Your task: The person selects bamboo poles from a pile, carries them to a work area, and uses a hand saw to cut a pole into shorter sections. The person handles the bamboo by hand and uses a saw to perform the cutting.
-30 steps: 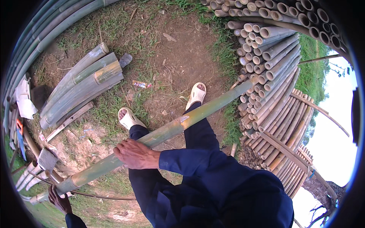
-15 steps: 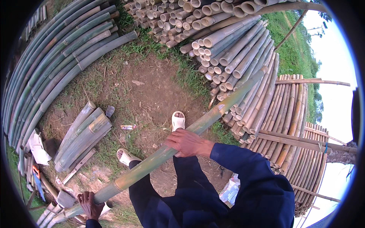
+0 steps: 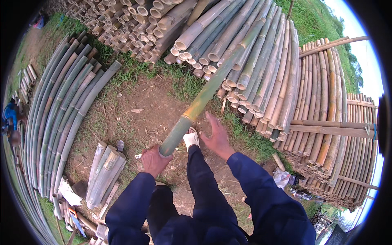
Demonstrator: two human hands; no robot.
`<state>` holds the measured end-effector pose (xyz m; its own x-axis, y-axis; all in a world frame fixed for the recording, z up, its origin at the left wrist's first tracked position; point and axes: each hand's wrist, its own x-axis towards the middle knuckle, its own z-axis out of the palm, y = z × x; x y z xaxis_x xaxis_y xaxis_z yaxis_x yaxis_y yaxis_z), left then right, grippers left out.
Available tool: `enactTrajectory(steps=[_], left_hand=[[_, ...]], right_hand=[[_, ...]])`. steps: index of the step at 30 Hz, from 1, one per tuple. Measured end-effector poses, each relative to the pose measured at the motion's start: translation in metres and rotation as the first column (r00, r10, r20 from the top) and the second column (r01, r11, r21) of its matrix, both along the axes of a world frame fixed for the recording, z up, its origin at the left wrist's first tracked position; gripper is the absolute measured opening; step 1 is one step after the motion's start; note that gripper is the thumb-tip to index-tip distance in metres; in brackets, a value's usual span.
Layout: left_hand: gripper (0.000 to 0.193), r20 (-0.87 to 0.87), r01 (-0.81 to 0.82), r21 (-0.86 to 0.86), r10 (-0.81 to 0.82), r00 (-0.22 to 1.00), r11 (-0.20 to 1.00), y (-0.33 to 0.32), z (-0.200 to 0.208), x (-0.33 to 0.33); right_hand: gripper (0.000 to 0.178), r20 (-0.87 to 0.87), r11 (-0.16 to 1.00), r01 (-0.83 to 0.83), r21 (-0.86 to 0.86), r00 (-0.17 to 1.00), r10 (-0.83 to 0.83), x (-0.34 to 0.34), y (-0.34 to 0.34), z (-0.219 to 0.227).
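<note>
A long green bamboo pole (image 3: 178,127) with a yellow-brown patch near a joint slants away from me, its far part resting over or against the stacked bamboo ahead on the right. My left hand (image 3: 155,160) is closed round its near cut end, low in front of my legs. Just right of the pole is my right hand (image 3: 216,138), its fingers apart and nothing in it. The fingertips are close to the pole, but contact does not show.
Big stacks of cut bamboo (image 3: 281,73) stand ahead and to the right. Long green poles (image 3: 61,118) lie at left. Shorter bamboo pieces (image 3: 105,173) lie near my left, with an orange-handled saw (image 3: 75,220) below them. Another person (image 3: 10,118) shows at the far left edge.
The bamboo pole has slid forward toward the stack. My left hand has moved up and right with its near end. My right hand has let go of the pole and opened beside it.
</note>
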<state>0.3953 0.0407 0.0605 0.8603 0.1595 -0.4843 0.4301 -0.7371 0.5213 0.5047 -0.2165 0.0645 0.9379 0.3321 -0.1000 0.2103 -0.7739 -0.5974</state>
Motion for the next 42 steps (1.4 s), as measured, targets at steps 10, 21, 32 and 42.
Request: enactTrajectory(steps=[10,21,32,42], left_hand=[[0.092,-0.204,-0.132,-0.285,0.075,0.976,0.949,-0.177,-0.017,0.312],[0.073,0.051,-0.076,-0.140,0.084,0.995,0.987,0.041,0.057,0.242],[0.059,-0.394,-0.266,-0.181,0.178,0.902,0.947,0.007,0.032,0.013],[0.053,-0.449,-0.388,-0.154,0.285,0.847,0.909,-0.021,0.020,-0.048]], right_hand=[[0.066,-0.939,0.378,0.885,0.272,0.329,-0.096,-0.111,0.077,-0.002],[0.045,-0.835,0.144,0.875,0.462,0.484,-0.260,0.320,-0.029,-0.050],[0.074,-0.790,0.501,0.865,0.040,0.334,-0.514,0.262,-0.015,-0.089],[0.028,-0.745,0.212,0.870,0.444,0.490,-0.452,0.312,-0.003,-0.141]])
